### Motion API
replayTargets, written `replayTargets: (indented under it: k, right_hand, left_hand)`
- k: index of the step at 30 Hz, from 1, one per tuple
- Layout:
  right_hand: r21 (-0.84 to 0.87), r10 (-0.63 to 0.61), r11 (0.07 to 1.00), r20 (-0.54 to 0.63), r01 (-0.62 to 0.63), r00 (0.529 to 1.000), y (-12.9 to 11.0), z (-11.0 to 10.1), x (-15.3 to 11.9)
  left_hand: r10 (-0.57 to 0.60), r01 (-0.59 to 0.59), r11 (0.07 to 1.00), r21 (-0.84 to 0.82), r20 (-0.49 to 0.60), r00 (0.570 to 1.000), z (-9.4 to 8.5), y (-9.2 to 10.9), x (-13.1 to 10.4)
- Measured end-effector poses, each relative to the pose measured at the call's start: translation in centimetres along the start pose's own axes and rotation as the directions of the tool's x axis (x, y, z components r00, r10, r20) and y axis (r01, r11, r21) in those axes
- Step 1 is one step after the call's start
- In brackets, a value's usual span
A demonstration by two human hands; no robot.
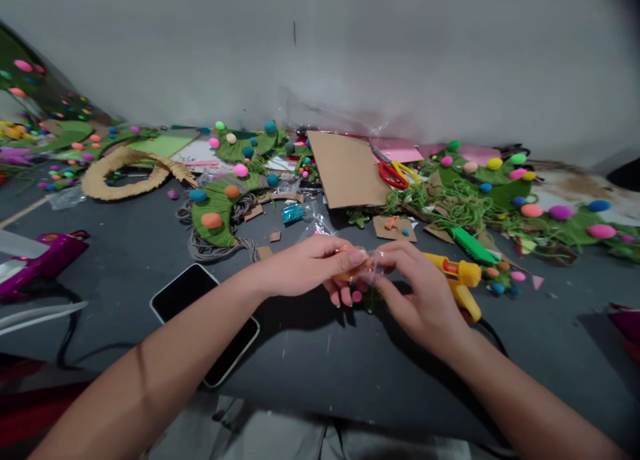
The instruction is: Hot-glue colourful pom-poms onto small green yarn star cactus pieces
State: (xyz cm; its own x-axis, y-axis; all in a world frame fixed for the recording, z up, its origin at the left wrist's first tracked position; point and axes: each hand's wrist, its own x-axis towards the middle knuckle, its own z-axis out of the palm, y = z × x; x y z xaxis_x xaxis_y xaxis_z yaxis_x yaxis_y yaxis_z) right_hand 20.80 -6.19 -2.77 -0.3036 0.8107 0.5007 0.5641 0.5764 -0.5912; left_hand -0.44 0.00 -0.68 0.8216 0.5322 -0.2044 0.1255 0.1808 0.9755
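Observation:
Above the table's near middle, my left hand (310, 263) is closed around a small clear plastic bag (369, 267) with something orange inside. From the other side, my right hand (417, 290) pinches the bag's edge between thumb and fingers. What exactly is in the bag is partly hidden by my fingers. A small pink ball (357, 297) shows just below the left fingertips. Just past my right hand lies a yellow glue gun (467, 273). Under my left forearm is a dark phone (183, 290) with a light edge.
Behind my hands lie a green yarn-wrapped crescent (223, 203) with coloured balls, a cardboard sheet (345, 170), red-and-yellow-handled scissors (395, 173) and green yarn (463, 203). A tan wreath ring (95, 173) and a purple glue gun (55, 253) are at left. A wall (320, 60) closes the back.

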Motion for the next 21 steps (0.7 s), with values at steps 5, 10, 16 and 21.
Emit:
replayTargets:
  k: [5,10,16,21]
  right_hand:
    - [-0.081,0.048,0.996,0.025,-0.046,0.999,0.1,0.0,0.2]
    - [-0.058,0.053,0.997,-0.102,-0.059,0.993,0.1,-1.4,0.0]
    - [-0.052,-0.075,0.996,-0.042,0.073,0.996,-0.1,-2.4,-0.4]
    - [-0.004,-0.219,0.974,0.230,0.226,0.948,-1.3,-1.9,-1.2]
  left_hand:
    - [0.003,0.003,0.997,0.078,-0.086,0.996,-0.3,0.7,-0.4]
    - [0.047,0.030,0.976,0.215,-0.343,0.938,-1.9,2.1,-1.5]
    - [0.109,0.007,0.977,0.213,-0.528,0.842,-3.8,2.7,-2.3]
    - [0.107,0.034,0.974,0.224,-0.587,0.803,-4.3,2.8,-2.7]
